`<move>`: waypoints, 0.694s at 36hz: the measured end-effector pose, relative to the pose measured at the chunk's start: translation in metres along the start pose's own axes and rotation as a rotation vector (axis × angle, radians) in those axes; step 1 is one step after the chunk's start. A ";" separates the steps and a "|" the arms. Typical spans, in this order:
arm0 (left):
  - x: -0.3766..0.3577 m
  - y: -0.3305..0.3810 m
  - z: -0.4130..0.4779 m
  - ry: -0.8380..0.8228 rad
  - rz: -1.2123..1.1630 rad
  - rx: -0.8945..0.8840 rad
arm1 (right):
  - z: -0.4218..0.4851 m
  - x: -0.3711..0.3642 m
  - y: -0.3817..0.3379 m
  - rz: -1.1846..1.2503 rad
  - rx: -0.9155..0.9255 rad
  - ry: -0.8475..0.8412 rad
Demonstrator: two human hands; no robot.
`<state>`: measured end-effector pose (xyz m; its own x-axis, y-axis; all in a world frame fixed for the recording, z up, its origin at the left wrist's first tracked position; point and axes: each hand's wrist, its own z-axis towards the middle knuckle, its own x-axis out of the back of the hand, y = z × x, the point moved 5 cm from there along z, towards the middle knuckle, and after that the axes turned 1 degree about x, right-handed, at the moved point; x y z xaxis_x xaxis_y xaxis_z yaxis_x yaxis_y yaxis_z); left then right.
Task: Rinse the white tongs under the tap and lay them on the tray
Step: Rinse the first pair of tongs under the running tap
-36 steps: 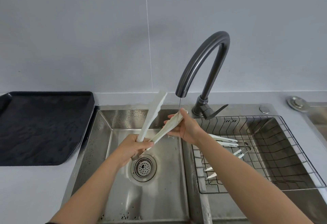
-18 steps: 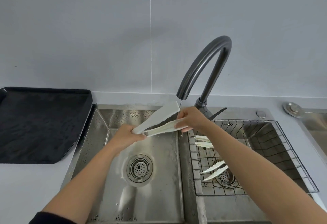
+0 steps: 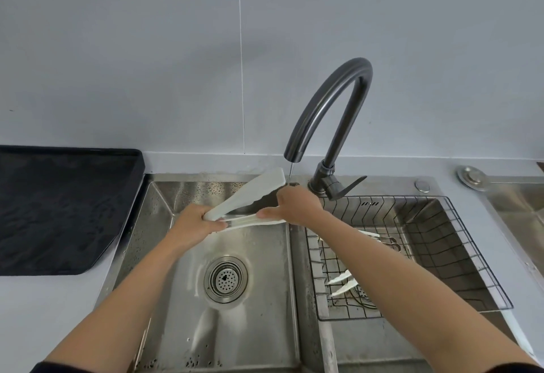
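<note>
Over the sink (image 3: 164, 205), both hands hold the white tongs (image 3: 250, 193) under the tap (image 3: 323, 102). The left hand (image 3: 194, 225) grips the joined end, the right hand (image 3: 297, 206) pinches one arm. Washing seems underway; the black tray (image 3: 70, 208) waits bare

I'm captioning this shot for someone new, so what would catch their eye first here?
Dead centre, the left hand and right hand hold the white tongs spread open over the left sink basin, under the dark arched tap. A black tray waits on the left counter.
</note>
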<state>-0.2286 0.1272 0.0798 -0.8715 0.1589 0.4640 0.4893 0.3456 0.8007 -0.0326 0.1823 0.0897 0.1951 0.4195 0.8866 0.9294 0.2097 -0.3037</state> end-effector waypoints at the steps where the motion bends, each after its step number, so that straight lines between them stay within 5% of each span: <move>1: 0.002 0.000 0.000 0.004 -0.001 -0.005 | 0.001 0.003 -0.001 0.016 0.016 -0.012; 12: 0.016 0.009 0.004 -0.003 -0.057 -0.025 | -0.009 0.025 0.003 0.404 0.148 -0.196; 20: 0.020 0.010 0.002 -0.018 -0.085 -0.070 | -0.014 0.034 0.012 1.104 -0.002 -0.550; 25: 0.023 0.015 0.000 0.012 -0.101 -0.134 | -0.008 0.036 0.011 0.925 0.002 -0.428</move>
<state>-0.2414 0.1360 0.1021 -0.9163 0.1182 0.3827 0.4002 0.2327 0.8864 -0.0131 0.1929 0.1207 0.7080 0.6984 0.1047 0.4706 -0.3560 -0.8073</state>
